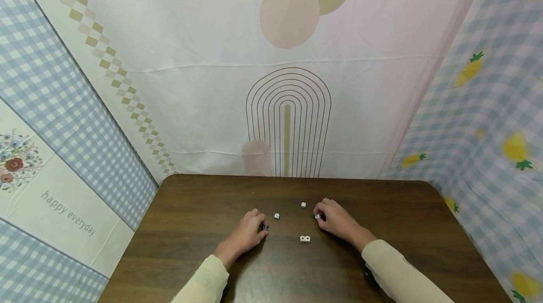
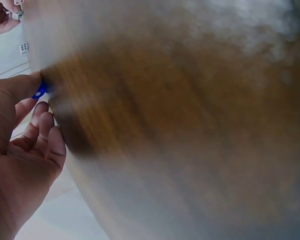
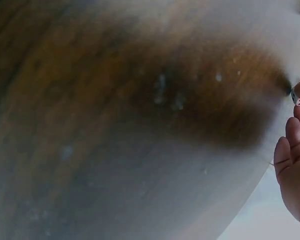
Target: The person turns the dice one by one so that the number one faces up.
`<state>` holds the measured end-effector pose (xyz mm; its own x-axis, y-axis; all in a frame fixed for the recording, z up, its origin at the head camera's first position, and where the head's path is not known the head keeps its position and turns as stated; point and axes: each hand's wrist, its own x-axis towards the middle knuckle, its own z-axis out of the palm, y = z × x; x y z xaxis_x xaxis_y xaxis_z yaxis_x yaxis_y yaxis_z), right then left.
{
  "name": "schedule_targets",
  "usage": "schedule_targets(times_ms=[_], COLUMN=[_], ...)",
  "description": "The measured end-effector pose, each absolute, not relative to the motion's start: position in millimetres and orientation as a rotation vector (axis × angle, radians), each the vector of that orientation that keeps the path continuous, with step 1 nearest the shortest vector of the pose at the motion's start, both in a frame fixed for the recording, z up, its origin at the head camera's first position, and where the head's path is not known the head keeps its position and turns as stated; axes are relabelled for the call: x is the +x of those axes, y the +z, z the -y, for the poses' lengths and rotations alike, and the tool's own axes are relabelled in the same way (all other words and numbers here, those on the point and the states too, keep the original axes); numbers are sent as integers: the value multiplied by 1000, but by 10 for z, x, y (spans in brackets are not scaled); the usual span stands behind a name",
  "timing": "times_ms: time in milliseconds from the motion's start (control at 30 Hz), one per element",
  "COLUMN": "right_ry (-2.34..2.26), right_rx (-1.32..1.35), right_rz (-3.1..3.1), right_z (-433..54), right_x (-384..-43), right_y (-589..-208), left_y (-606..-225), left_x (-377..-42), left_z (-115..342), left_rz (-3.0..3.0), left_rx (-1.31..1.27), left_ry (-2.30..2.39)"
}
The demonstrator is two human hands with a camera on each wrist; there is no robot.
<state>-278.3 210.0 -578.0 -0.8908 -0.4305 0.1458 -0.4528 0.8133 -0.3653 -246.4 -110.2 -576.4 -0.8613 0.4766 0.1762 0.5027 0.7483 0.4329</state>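
My left hand [image 1: 246,233] rests low over the table and pinches a dark blue die with white dots [image 2: 39,91] between thumb and finger. Across from it, my right hand [image 1: 338,220] grips a white die [image 1: 317,217], partly covered by the fingertips; its dotted faces also show in the right wrist view. Between the hands lies a white die [image 1: 276,216], closest to the left hand. Another white die [image 1: 303,205] sits farther back, near the right hand's fingers. Two white dice [image 1: 305,239] stand side by side, touching, nearer the front.
The brown wooden table [image 1: 182,227] has rounded back corners. Behind it hangs a pale printed cloth [image 1: 203,110]. Checked blue cloths stand at the left [image 1: 76,77] and right [image 1: 462,119] sides.
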Motion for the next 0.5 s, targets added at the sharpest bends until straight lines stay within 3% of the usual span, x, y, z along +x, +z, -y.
schedule_targets(times_ms=[500], right_ry=[607], right_rx=[753], right_rz=[2949], right_z=[-2092], right_x=[-2761], right_y=[-5802], left_y=[-5785], left_x=[-2469], left_z=[1106], left_rz=[2879], left_rx=[-810], left_ry=[-746])
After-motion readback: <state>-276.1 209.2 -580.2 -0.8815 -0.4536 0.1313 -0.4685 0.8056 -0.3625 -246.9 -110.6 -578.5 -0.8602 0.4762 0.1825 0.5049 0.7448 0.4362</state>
